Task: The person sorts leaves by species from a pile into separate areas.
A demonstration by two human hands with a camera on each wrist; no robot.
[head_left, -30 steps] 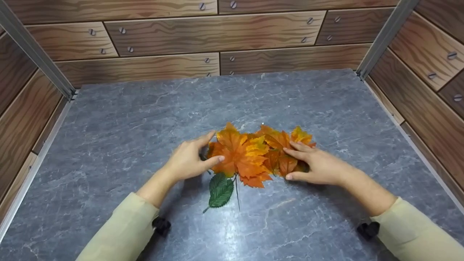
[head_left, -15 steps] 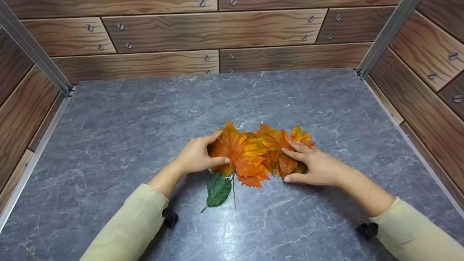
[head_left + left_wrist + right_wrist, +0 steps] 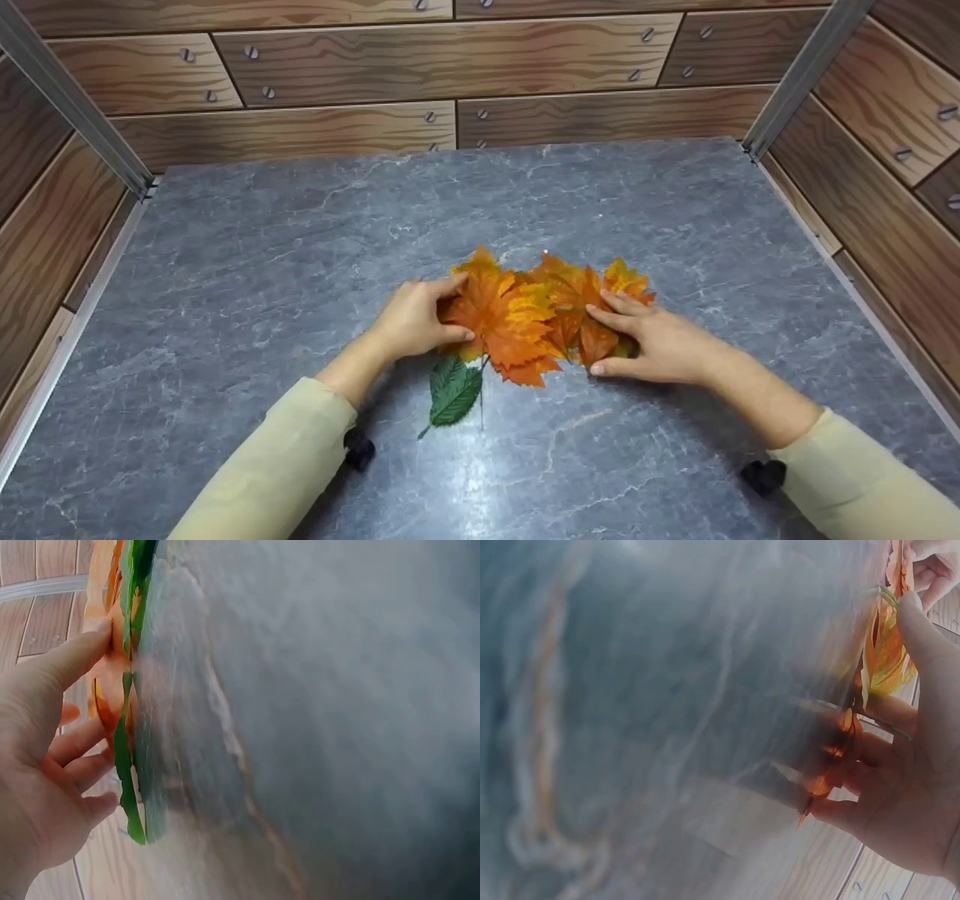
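A pile of orange and yellow maple leaves (image 3: 525, 315) lies on the grey marbled table top (image 3: 262, 247). A green leaf (image 3: 454, 390) on a thin stem sticks out from under its near edge. My left hand (image 3: 457, 309) grips the pile's left edge, index finger on top and thumb at the near side. In the left wrist view the left hand (image 3: 101, 705) curls against the orange and green leaf edges (image 3: 127, 750). My right hand (image 3: 600, 331) rests on the pile's right side with straight fingers, thumb on the table. In the right wrist view the right hand (image 3: 885, 690) touches orange leaves (image 3: 885, 652).
Wood-grain panel walls (image 3: 450, 67) with screws close in the table at the back and both sides. Metal posts (image 3: 67, 97) stand in the back corners. Beige sleeves (image 3: 270, 465) cover both forearms.
My left hand has slid right and closed on the pile's left edge, pushing the leaves slightly together. The right hand has stayed on the right side.
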